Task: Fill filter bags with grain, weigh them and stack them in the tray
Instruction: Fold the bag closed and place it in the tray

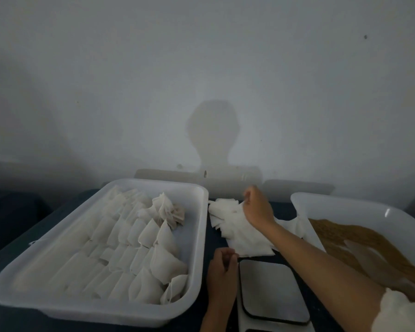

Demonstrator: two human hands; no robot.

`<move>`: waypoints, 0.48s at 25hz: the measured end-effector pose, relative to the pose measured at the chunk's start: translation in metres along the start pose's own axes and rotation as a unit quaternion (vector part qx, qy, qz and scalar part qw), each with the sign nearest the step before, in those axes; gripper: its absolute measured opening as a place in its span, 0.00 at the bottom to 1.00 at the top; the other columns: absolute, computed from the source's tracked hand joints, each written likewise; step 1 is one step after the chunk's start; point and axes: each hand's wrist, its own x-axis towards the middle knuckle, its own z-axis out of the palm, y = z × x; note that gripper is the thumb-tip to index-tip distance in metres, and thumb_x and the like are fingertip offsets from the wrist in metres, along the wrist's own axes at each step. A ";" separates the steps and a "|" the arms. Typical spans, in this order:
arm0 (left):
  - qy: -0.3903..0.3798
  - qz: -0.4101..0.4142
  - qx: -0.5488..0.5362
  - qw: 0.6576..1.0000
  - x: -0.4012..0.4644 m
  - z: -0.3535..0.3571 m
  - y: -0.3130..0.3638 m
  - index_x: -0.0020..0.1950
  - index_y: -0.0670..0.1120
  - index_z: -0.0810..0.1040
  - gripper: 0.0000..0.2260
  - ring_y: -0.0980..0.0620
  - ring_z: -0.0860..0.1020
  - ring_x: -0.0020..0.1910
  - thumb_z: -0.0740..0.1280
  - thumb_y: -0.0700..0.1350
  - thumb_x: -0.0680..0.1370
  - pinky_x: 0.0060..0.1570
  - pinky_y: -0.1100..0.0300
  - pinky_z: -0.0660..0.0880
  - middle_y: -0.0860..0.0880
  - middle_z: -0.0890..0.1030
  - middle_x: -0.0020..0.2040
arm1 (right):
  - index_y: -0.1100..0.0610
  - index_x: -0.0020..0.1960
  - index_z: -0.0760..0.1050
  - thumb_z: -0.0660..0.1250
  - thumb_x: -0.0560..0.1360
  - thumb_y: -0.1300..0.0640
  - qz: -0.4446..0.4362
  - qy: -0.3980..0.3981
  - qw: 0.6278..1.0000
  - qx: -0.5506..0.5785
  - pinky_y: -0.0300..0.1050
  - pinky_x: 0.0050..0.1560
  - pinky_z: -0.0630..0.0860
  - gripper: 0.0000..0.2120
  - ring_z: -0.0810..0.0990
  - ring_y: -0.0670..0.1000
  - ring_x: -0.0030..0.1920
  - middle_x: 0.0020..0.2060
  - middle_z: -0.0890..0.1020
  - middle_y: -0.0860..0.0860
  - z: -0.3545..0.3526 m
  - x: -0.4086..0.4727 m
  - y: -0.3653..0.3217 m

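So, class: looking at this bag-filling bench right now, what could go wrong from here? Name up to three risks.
1. The right hand reaches into a loose, fanned pile of empty bags; it may lift several at once.
2. That forearm crosses just above the scale and could knock it, upsetting a reading.
3. The tray is nearly full; further bags may topple the rows.
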 end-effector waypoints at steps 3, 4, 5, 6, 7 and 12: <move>-0.080 0.069 -0.105 0.989 -0.019 0.004 -0.007 0.50 0.51 0.75 0.02 0.54 0.77 0.49 0.64 0.44 0.79 0.50 0.58 0.75 0.52 0.80 0.47 | 0.63 0.63 0.66 0.62 0.76 0.60 0.168 -0.099 0.976 -0.093 0.48 0.54 0.72 0.16 0.73 0.59 0.59 0.60 0.73 0.60 -0.007 -0.002 0.068; -0.094 0.067 -0.114 0.987 -0.025 0.010 0.000 0.50 0.51 0.75 0.02 0.54 0.77 0.49 0.64 0.44 0.79 0.50 0.58 0.75 0.52 0.80 0.47 | 0.63 0.67 0.64 0.65 0.76 0.56 0.204 -0.131 0.964 -0.112 0.51 0.60 0.72 0.23 0.72 0.60 0.62 0.63 0.71 0.60 -0.006 -0.004 0.082; -0.094 0.062 -0.129 0.985 -0.026 0.016 0.000 0.50 0.51 0.75 0.03 0.55 0.78 0.49 0.64 0.44 0.79 0.50 0.59 0.75 0.52 0.80 0.48 | 0.62 0.69 0.62 0.68 0.75 0.51 0.226 -0.161 0.952 -0.128 0.52 0.63 0.71 0.29 0.71 0.60 0.64 0.65 0.71 0.60 -0.006 -0.006 0.091; -0.097 0.050 -0.139 0.984 -0.025 0.016 -0.002 0.51 0.51 0.75 0.03 0.55 0.78 0.49 0.64 0.44 0.78 0.50 0.59 0.75 0.52 0.80 0.48 | 0.61 0.70 0.60 0.69 0.73 0.46 0.236 -0.190 0.942 -0.146 0.53 0.65 0.70 0.34 0.70 0.60 0.65 0.66 0.70 0.59 -0.005 -0.008 0.096; -0.096 0.050 -0.141 0.984 -0.020 0.015 -0.008 0.51 0.50 0.75 0.03 0.55 0.78 0.49 0.64 0.43 0.78 0.51 0.60 0.75 0.52 0.80 0.48 | 0.60 0.71 0.60 0.70 0.72 0.43 0.239 -0.216 0.931 -0.172 0.52 0.66 0.69 0.36 0.70 0.59 0.66 0.67 0.70 0.58 -0.004 -0.009 0.098; -0.093 0.047 -0.134 0.986 -0.025 0.012 -0.005 0.51 0.50 0.75 0.04 0.55 0.78 0.50 0.64 0.41 0.78 0.51 0.59 0.75 0.50 0.80 0.49 | 0.58 0.74 0.57 0.69 0.68 0.34 0.189 -0.267 0.927 -0.181 0.53 0.66 0.70 0.45 0.71 0.58 0.66 0.68 0.70 0.57 0.000 -0.011 0.094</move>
